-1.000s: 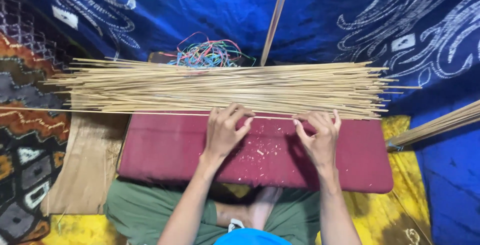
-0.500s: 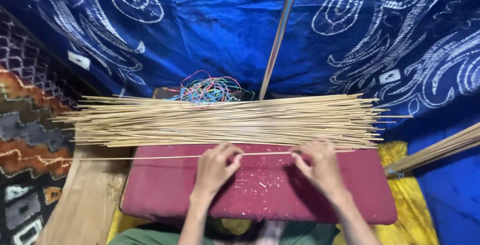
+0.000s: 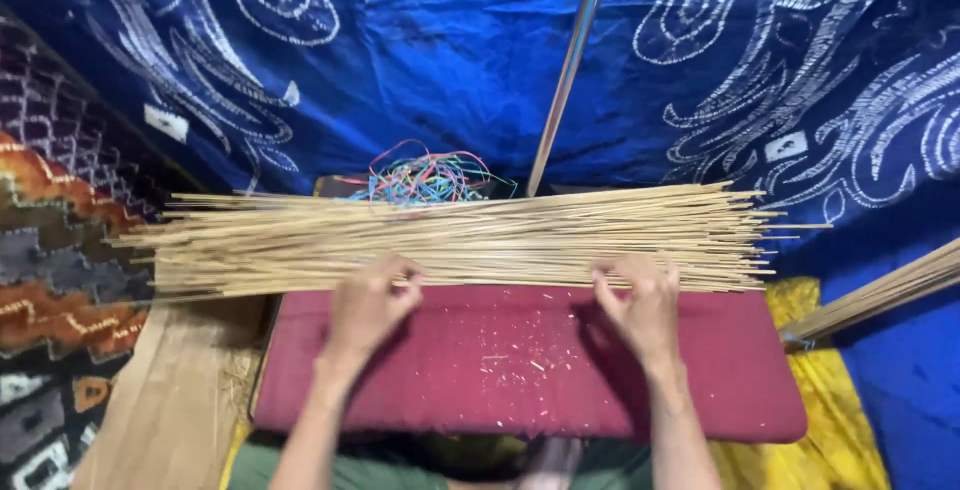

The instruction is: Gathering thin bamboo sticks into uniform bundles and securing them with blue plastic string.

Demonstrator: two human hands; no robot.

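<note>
- Right now the left hand (image 3: pixel 368 302) and the right hand (image 3: pixel 640 302) both rest at the near edge of a wide pile of thin bamboo sticks (image 3: pixel 470 238), which lies crosswise along the far edge of a dark red cushion (image 3: pixel 520 370)
- Fingers of both hands are curled and pinching at the nearest sticks; it looks as if each grips one or a few at the pile's near edge, though exactly how many I cannot tell
- Doing this well likely means keeping the two pinches level, so the sticks come away parallel and do not drag neighbours out of line; the sticks look light and springy, so a soft grip should do
- Behind the pile sits a tangle of coloured bands (image 3: pixel 425 178), and a slim pole (image 3: pixel 568 70) stands upright against blue patterned cloth (image 3: pixel 420 60)
- A wooden board (image 3: pixel 170 400) lies beside the cushion on the left, and another stick bundle (image 3: pixel 880 295) pokes in from the right
- Compared with half a second ago, both hands have moved up into the pile's near edge, and the single stick they held apart across the cushion no longer shows separately
</note>
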